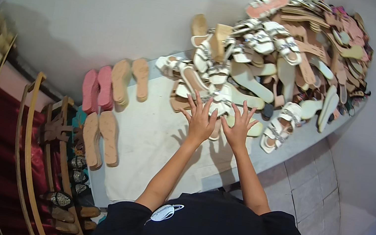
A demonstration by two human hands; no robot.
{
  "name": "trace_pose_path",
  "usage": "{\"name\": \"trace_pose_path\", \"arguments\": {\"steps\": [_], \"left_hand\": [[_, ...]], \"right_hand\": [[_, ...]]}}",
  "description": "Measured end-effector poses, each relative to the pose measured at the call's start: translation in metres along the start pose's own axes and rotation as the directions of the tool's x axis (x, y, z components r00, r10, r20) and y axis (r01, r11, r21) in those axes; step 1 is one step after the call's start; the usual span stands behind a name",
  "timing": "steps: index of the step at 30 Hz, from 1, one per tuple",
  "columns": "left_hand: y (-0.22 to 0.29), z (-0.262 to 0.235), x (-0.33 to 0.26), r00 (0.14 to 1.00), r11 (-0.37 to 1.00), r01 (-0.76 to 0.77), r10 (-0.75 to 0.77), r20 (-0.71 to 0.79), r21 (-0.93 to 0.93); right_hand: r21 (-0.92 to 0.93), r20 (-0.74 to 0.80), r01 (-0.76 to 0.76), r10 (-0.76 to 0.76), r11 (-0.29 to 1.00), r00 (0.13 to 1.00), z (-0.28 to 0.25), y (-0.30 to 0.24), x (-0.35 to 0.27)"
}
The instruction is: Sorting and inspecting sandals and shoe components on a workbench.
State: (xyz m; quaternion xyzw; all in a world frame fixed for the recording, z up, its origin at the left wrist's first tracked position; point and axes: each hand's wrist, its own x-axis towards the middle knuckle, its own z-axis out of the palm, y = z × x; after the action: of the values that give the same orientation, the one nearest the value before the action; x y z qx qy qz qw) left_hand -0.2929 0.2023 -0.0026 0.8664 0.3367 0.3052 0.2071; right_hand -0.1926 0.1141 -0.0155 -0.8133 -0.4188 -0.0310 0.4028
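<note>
Both my arms stretch forward over the table. My left hand [200,121] has its fingers spread and holds nothing. Beside it, my right hand [238,129] is also spread, with its thumb close to the left one. Just beyond the fingers lie white strappy sandals [221,97] at the near edge of a large heap. A pale sole [251,128] lies partly behind my right hand. To the right of that hand a white buckled sandal [280,129] lies apart. Whether my fingertips touch the sandals I cannot tell.
A tall heap of sandals and soles [305,52] fills the table's far right. Tan soles [119,83] and pink soles [97,89] stand along the left edge on a white sheet [140,159]. Wooden racks [30,155] holding shoes stand at left; tiled floor [312,184] lies right.
</note>
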Motion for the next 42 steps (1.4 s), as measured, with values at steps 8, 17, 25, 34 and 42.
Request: {"name": "trace_pose_path", "arguments": {"steps": [8, 17, 25, 34, 42], "left_hand": [[0.125, 0.105, 0.023, 0.981, 0.978, -0.173, 0.181, 0.071, -0.114], [0.244, 0.221, 0.058, 0.944, 0.940, -0.310, 0.323, 0.073, -0.144], [0.308, 0.271, 0.107, 0.938, 0.936, -0.344, 0.346, 0.024, -0.073], [0.334, 0.304, 0.162, 0.940, 0.940, -0.333, 0.337, -0.048, 0.072], [0.338, 0.322, 0.179, 0.914, 0.908, -0.383, 0.399, -0.071, 0.172]], "right_hand": [[-0.088, -0.148, -0.086, 0.072, 0.992, 0.986, -0.101, 0.112, 0.018], [-0.157, -0.241, -0.136, 0.095, 0.978, 0.966, -0.189, 0.230, 0.058], [-0.253, -0.280, -0.078, 0.004, 0.964, 0.960, -0.243, 0.306, 0.118], [-0.350, -0.241, -0.062, -0.025, 0.935, 0.970, -0.266, 0.345, 0.194], [-0.481, -0.221, -0.044, -0.073, 0.875, 0.973, -0.260, 0.371, 0.242]]}}
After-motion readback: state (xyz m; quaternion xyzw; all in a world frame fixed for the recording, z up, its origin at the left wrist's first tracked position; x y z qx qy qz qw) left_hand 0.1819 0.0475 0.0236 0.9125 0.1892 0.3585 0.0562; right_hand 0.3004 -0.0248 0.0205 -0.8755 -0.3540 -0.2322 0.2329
